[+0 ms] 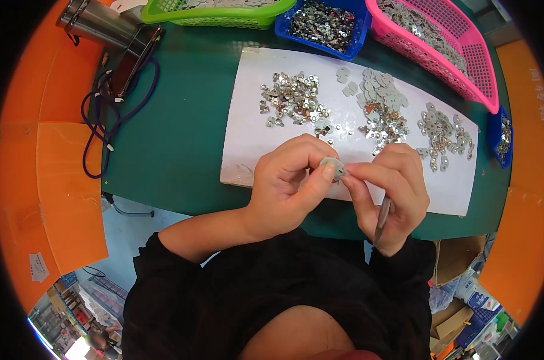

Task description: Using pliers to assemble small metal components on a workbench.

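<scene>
A green bench [164,132] carries a white board [248,90]. Above its near edge, the left hand [284,186] pinches a small grey plate [337,165]; the right hand [398,183], thumb and forefinger nearly together at the plate's right side, also holds a slim metal tool [382,221]. Beyond lie metal parts [293,99], then a pink basket [443,71].

Brt light, warped nr rim

Green worktop [176,150] bearing white board [242,141]
Alongside: green basket [224,19], blue bin [305,44], pink basket [428,67], smaller blue tray [494,135], purple cord [157,75].
</scene>
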A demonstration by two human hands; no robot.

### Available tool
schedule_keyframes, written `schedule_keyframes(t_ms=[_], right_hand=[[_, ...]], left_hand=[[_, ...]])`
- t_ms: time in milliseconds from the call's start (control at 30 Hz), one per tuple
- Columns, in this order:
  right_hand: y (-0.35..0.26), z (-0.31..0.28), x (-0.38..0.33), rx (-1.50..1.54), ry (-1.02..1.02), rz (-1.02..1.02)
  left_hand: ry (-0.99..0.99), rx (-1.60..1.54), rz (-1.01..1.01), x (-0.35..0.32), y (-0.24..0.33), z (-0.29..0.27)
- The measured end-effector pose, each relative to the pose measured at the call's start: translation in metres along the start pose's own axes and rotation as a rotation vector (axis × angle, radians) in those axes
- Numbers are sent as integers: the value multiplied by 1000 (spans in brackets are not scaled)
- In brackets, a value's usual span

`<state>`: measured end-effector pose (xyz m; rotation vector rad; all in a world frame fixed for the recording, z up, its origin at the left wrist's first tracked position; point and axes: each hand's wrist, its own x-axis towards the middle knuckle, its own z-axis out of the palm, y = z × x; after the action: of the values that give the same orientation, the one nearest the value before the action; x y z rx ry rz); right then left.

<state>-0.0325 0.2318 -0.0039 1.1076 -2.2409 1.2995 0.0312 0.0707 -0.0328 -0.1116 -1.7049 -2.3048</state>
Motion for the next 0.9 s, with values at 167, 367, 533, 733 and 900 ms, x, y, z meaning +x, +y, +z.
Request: schedule_keyframes(t_ms=[167,367,533,733,900], right_hand=[[-2,5,5,-95,0,-137],[1,7,6,-98,3,-145],[2,6,4,-170,4,-181],[4,4,1,-194,-2,-246],[9,-13,2,-150,-5,-155]], left_hand=[[-26,157,13,0,-6,-8],[-139,397,173,5,-2,-13],[-151,460,147,3,0,-11],[-127,409,152,8,3,-11],[-102,452,286,8,6,-15]])
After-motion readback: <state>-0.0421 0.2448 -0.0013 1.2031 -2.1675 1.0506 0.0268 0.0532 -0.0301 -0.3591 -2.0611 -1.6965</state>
